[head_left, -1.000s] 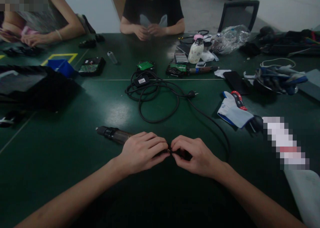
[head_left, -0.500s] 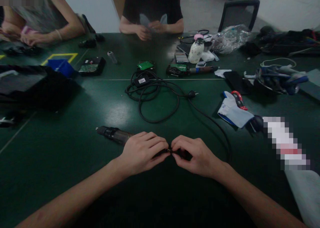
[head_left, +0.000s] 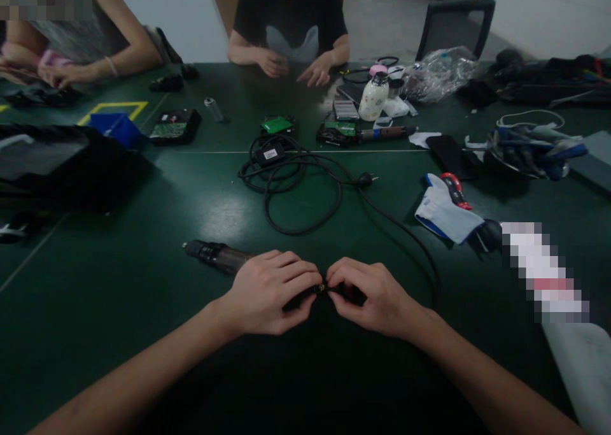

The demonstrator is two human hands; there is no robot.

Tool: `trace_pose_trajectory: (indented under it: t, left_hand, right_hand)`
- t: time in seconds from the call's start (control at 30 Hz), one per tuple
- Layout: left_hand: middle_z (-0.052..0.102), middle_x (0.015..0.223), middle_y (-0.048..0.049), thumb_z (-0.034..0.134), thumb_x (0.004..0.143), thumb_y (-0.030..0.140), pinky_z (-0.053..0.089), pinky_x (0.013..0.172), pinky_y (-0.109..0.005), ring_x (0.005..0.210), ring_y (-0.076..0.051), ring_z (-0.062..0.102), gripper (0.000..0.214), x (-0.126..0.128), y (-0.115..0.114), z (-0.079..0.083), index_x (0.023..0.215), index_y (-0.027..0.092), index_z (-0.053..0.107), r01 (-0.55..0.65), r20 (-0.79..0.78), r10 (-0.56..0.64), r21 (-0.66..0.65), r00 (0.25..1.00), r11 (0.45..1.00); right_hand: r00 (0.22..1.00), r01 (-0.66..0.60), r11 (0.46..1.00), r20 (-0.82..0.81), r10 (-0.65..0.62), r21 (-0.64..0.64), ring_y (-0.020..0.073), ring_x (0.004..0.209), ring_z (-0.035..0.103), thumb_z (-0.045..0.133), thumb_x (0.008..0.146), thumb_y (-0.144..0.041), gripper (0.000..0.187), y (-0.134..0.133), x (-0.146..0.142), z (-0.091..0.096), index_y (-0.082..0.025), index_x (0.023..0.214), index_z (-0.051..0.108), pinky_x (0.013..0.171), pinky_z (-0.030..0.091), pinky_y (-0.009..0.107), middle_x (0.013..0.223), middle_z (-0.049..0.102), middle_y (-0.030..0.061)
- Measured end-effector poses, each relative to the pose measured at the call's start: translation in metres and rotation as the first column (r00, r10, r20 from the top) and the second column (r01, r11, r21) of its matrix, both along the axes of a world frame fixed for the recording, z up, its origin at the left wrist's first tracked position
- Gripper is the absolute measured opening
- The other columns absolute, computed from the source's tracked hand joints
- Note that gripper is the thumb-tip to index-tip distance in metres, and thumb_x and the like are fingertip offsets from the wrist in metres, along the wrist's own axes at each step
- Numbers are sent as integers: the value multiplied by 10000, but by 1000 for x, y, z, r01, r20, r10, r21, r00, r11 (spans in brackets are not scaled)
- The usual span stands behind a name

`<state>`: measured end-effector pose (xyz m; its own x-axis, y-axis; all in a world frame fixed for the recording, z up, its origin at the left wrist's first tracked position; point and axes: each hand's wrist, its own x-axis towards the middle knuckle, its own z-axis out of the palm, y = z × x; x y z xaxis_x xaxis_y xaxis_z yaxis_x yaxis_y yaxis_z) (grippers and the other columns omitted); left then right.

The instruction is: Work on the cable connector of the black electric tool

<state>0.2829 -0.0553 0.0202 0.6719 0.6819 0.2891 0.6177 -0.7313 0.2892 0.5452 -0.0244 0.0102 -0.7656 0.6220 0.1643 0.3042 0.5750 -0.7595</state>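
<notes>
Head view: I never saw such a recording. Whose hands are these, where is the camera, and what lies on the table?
The camera sits on a person's head, looking down, so both bare arms are that person's own. The left hand grips the rear of a dark cylindrical tool; the right hand pinches the end of a black cable against it. On the green table lie a circuit board, a white bottle and a glove. Two other people sit across.

Bare table [head_left: 143, 307] left; cable [head_left: 405, 231] crowds right.
</notes>
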Motion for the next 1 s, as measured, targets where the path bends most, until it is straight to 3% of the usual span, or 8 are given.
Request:
trace_pose_trajectory:
  t: [0.4, 0.6, 1.0]
  left_hand:
    - [753, 1174, 39, 613, 999, 347, 460, 750, -344, 977, -168, 685, 143, 2, 0, -1, 1092, 248, 655, -27, -7, 28, 29, 1000, 999]
    - [747, 1211, 39, 630, 1000, 359, 479, 772, -350, 988, -169, 689, 244, 1, 1, -2, 1229, 281, 662, -14, -14, 15, 55, 1000, 998]
    - [754, 1181, 44, 624, 1019, 363, 483, 765, -322, 968, -152, 690, 194, 1, 2, -3, 1182, 277, 684, -9, -3, 9, 65, 1000, 998]
  right_hand:
    - [1000, -1, 1000, 8, 1, 1, 105, 736, 606, 645, 957, -146, 147, 0, 0, 0, -214, 1069, 579, 648, 487, 230, 1092, 670, 26]
    - [1000, -2, 1000, 9, 2, -3, 97, 715, 600, 645, 956, -138, 153, 0, 0, 1, -212, 1072, 580, 630, 477, 221, 1089, 668, 24]
    - [1000, -7, 1000, 15, 7, 3, 106, 725, 600, 636, 957, -139, 148, 0, 0, 2, -214, 1068, 574, 644, 490, 226, 1082, 671, 29]
